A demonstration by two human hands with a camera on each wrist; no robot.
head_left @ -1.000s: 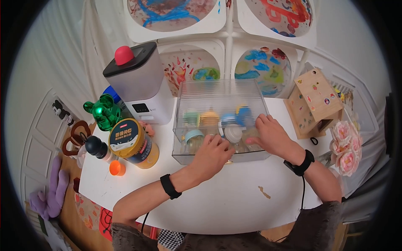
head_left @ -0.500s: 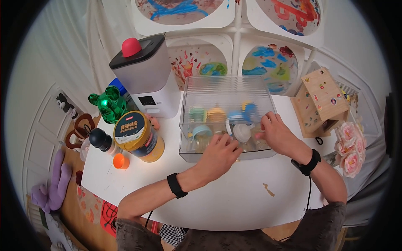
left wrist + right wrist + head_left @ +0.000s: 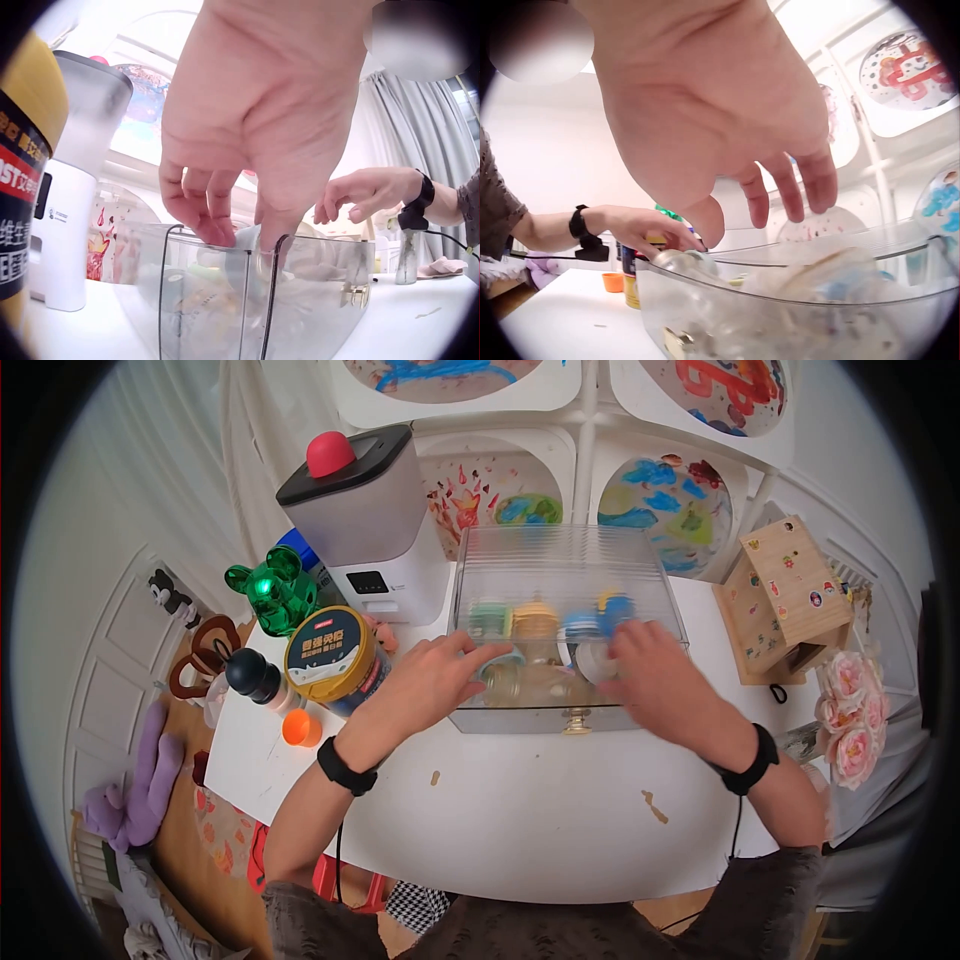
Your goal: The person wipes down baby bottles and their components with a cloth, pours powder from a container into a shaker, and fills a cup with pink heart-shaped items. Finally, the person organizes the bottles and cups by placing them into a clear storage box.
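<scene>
In the head view, a clear plastic box [image 3: 480, 718] with a ribbed lid [image 3: 560, 540] and a gold latch [image 3: 576, 722] holds several baby bottles. My left hand [image 3: 425, 678] reaches over the box's left front corner, its index finger extended across the teal-ringed bottle [image 3: 503, 685]. In the left wrist view, the fingers [image 3: 217, 221] and thumb dip past the rim on either side of a pale blue part. Over the box's right front, my right hand [image 3: 665, 685] hovers above a white-capped bottle [image 3: 594, 660]. Its fingers [image 3: 787, 195] hang apart and hold nothing in the right wrist view.
Left of the box stand a yellow tub [image 3: 335, 655], an orange cup [image 3: 301, 728], a dark-capped bottle [image 3: 252, 675], a shiny green bear [image 3: 275, 595] and a tall white appliance [image 3: 385, 585]. To the right are a wooden house [image 3: 780, 590] and pink flowers [image 3: 850, 710].
My left hand has shifted left from the box's front middle to its left front corner, uncovering the latch. The right hand has come inward over the box from its right edge.
</scene>
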